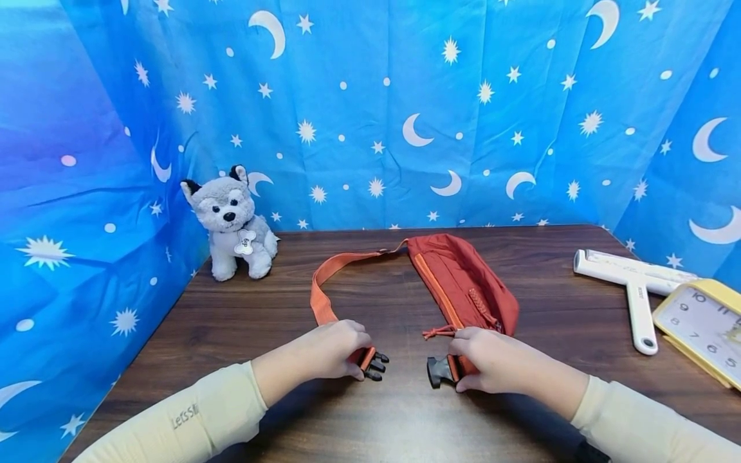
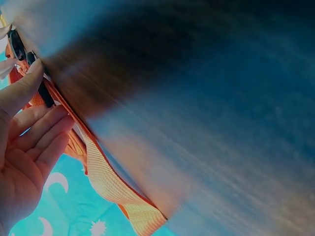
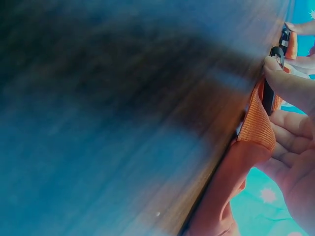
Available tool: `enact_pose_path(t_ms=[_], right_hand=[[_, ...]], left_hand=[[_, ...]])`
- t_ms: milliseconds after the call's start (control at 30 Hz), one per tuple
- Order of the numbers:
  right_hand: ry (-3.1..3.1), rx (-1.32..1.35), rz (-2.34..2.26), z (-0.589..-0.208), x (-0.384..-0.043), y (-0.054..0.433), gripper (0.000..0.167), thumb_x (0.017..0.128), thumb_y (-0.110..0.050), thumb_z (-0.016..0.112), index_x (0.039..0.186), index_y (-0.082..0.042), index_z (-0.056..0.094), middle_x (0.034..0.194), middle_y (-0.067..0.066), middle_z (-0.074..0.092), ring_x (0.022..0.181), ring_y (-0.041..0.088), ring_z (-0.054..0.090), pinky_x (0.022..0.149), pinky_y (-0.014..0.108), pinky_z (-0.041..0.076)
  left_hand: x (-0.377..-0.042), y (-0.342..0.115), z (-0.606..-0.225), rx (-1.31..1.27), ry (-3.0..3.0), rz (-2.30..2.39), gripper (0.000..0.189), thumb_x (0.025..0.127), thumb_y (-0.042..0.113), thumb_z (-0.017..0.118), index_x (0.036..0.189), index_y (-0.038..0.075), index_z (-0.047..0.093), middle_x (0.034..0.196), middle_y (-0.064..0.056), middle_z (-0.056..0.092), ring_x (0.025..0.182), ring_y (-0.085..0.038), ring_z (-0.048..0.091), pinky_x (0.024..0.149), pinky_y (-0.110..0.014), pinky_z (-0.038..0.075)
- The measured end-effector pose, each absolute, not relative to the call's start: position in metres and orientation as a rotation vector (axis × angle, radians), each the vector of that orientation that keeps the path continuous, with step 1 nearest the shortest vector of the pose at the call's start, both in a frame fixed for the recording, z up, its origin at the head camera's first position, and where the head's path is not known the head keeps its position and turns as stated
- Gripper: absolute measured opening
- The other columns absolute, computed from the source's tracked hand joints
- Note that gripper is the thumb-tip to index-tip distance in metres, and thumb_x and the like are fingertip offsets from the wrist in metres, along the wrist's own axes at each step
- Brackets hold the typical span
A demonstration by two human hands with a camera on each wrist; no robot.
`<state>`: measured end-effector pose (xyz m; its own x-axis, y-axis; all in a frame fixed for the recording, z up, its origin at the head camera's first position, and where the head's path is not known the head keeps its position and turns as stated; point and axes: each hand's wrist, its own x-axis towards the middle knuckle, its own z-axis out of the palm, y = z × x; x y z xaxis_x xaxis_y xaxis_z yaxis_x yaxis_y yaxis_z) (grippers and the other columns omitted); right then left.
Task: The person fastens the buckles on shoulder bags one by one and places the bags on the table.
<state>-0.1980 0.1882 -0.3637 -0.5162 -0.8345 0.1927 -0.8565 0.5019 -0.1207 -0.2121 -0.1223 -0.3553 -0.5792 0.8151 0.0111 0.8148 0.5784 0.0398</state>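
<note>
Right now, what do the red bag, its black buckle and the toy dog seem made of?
Red bag: matte fabric, perhaps nylon, given its soft creases. Black buckle: likely hard plastic, slight sheen, moulded prongs. Toy dog: apparently plush, matte, with fluffy pile.

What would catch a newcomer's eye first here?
A red bag lies on the table, its pronged clip in the left hand, apart from the socket in the right hand. Behind it hangs a blue starry curtain; a grey toy dog sits at the table's far left.
</note>
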Motion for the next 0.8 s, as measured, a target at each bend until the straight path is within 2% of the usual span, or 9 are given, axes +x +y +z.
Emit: enact_pose_path(t_ms=[400,800], right_hand=[[-2.618,1.494,0.318,-0.3616,-0.1965,0.1898,0.037,0.076,-0.033,0.078,0.095,-0.006,0.063,0.084,-0.005,0.054,0.074,0.006,0.05,0.065,0.027,0.046],[-2.698,1.432,0.358,-0.3586,-0.1958,0.1908,0.04,0.079,-0.031,0.076,0.105,-0.003,0.064,0.09,-0.003,0.055,0.079,0.008,0.053,0.067,0.029,0.047]], left_hand=[[-0.2142,-0.1228,-0.3569,1.485,2.769,0.096,0.035,0.074,0.034,0.08,0.095,0.012,0.064,0.077,0.006,0.051,0.069,-0.005,0.044,0.06,-0.02,0.037],[-0.2138,-0.1245,-0.3571,1.513,2.797,0.109,0.035,0.074,0.034,0.08,0.096,0.011,0.065,0.081,0.005,0.056,0.074,-0.006,0.048,0.065,-0.02,0.041]])
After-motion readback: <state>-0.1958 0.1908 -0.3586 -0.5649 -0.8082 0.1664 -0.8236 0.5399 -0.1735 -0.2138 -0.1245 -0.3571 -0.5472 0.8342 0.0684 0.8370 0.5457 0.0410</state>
